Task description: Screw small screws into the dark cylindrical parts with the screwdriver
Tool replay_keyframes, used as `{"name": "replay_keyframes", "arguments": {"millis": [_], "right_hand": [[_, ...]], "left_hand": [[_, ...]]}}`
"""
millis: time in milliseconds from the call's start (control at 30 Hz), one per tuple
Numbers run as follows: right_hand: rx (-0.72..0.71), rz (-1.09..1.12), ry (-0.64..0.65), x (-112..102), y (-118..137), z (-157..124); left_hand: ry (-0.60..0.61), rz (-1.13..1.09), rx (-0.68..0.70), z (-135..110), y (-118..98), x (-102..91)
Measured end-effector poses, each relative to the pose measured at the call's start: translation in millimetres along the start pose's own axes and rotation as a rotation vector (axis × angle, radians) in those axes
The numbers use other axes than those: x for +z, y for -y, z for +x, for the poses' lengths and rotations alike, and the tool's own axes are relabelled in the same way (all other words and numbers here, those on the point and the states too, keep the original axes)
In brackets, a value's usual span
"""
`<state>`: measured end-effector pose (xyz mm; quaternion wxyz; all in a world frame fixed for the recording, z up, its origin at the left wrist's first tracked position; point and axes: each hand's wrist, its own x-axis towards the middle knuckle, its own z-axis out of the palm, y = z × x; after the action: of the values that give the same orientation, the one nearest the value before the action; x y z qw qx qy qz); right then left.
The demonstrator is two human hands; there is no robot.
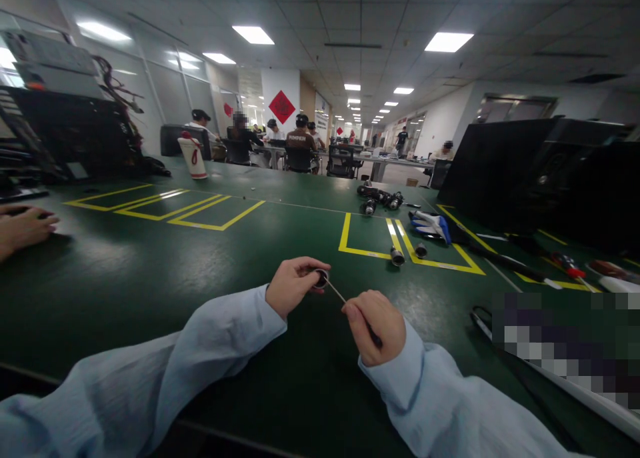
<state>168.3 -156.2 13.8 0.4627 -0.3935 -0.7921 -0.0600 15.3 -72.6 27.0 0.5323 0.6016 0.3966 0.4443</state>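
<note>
My left hand (295, 286) is closed around a small round metal part (321, 279), its dark hollow opening turned toward my right. In my right hand (376, 325) is a thin-shafted tool (336, 291), looking like a screwdriver; its handle is mostly hidden in my fist. The shaft slants up to the left, and its tip meets the opening of the round part; how deep it goes I cannot tell. Beyond my hands, two similar metal parts lie on the green table, one (397, 256) on yellow tape and another (421, 250) just to its right.
Black parts (380, 198) lie farther back, near white-and-blue gloves (430, 226). A red-handled screwdriver (569, 266) is at right, by large black equipment (500, 178). A paper cup (193, 157) stands far left. Another person's hand (27, 228) rests at the left edge. People sit beyond.
</note>
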Motion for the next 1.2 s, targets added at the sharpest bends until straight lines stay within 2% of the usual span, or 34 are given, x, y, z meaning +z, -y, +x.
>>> {"name": "replay_keyframes", "arguments": {"millis": [100,200,267,367,467,567,700,800,867,933,1033,1100,1200], "right_hand": [[0.01,0.047,-0.009,0.1,-1.2,-0.9],[0.051,0.063,0.014,1.9,-2.5,-1.8],[0.107,0.071,0.024,3.0,-3.3,-2.0],[0.19,0.097,0.013,3.8,-4.7,-1.7],[0.234,0.128,0.004,4.8,-6.1,-1.2],[0.246,0.144,-0.004,8.1,-7.5,-0.9],[0.242,0.155,-0.004,15.5,-10.7,-1.3],[0.305,0.201,-0.035,18.2,-13.5,-1.1],[0.421,0.296,-0.085,16.5,-15.4,0.4],[0.571,0.472,-0.142,11.8,-17.9,3.5],[0.758,0.831,-0.195,1.9,-24.0,10.3],[0.838,1.077,-0.203,-4.2,-29.5,14.6],[0.854,1.409,-0.198,-10.6,-38.3,18.2]], "left_hand": [[-0.197,-0.113,0.019,26.6,2.0,-22.1],[-0.489,-0.22,0.085,60.6,7.4,-64.9],[-0.711,-0.114,0.113,79.1,13.2,-100.0],[-1.0,0.297,0.127,91.2,22.1,-148.1],[-1.073,0.409,0.151,86.9,27.5,-176.4],[-1.023,0.562,0.191,81.8,29.5,-183.0],[-0.905,0.76,0.236,91.4,31.9,-171.5],[-0.806,0.816,0.282,100.7,34.5,-150.9],[-0.613,0.918,0.4,100.0,35.7,-129.8],[-0.429,0.933,0.529,91.8,35.9,-103.1],[-0.265,0.834,0.628,68.7,34.1,-57.9],[-0.176,0.717,0.631,50.6,32.0,-29.1],[-0.085,0.551,0.549,26.6,27.7,5.3]]}}
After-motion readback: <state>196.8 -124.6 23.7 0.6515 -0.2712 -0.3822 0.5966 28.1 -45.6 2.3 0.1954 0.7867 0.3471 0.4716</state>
